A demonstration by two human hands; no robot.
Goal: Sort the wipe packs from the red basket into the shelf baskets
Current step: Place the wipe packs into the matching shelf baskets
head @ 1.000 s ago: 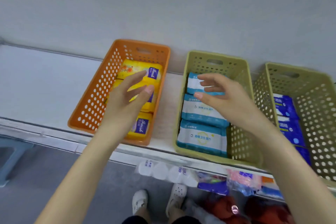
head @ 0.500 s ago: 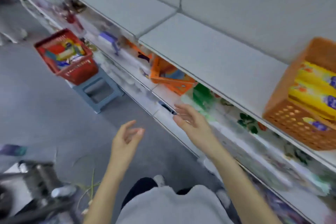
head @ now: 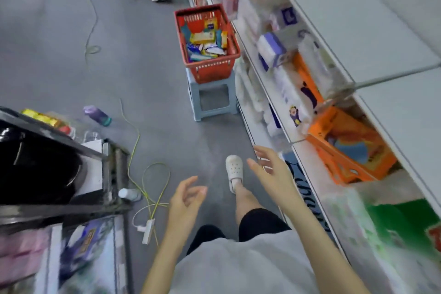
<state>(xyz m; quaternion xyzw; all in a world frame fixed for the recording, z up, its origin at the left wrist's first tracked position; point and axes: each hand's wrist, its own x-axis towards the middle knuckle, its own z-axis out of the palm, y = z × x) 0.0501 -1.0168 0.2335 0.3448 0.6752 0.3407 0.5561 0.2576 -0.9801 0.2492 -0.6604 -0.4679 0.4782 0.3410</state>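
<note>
View: one wide-angle camera worn on the person's head.
Position: standing height in a shop aisle, over the person's own torso.
Facing: forward and steeply down the grey floor [head: 59, 67]; frame tilted, white metal shelving [head: 346, 19] running up the right side.
Near field: bare left hand [head: 185, 200] and right hand [head: 269, 169], low centre, close to the lens.
Far field: red plastic mesh basket [head: 214, 71] on a pale blue plastic stool [head: 194, 102], well ahead, upper centre.
Clarity: right side and lower left blurred.

Even, soft light; motion blur smears the shelves [head: 358, 38], edges bowed.

Blurry shelf goods [head: 272, 51]; tiny, unreadable wipe packs [head: 203, 37]
</note>
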